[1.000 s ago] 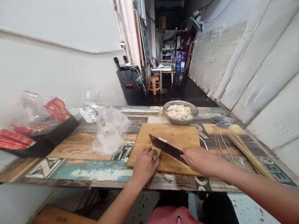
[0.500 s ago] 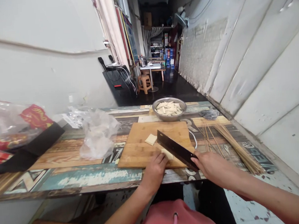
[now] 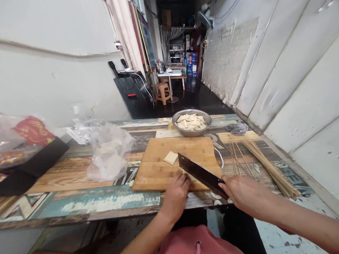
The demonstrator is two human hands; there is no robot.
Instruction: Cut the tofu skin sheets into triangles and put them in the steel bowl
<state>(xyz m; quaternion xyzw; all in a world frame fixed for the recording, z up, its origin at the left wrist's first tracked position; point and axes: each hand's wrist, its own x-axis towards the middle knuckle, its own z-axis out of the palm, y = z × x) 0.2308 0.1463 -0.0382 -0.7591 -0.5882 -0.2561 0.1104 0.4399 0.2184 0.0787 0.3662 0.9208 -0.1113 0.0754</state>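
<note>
In my right hand [image 3: 242,193] is the handle of a dark-bladed cleaver [image 3: 199,173]. Its blade slants down over the near right part of a wooden cutting board [image 3: 151,162]. Close to the blade, my left hand [image 3: 177,189] rests with bent fingers on the board's near edge, pressing a pale slice of what looks like tofu; blade and fingers hide nearly all of that slice. Another pale square tofu slice [image 3: 170,157] lies flat on the board, left of the blade tip. Behind the board stands a metal bowl [image 3: 192,133] heaped with pale cut pieces [image 3: 190,122].
Bamboo skewers [image 3: 271,168] lie in a bundle to the right, a few loose beside it. A grey crumpled bag [image 3: 237,129] sits behind them. At left are a clear plastic bag [image 3: 110,149] and a black box [image 3: 42,161] with red packets.
The cleaver blade has come down lower, toward the slice under my left fingers, and now covers most of it. My left hand has stayed nearly in place.
</note>
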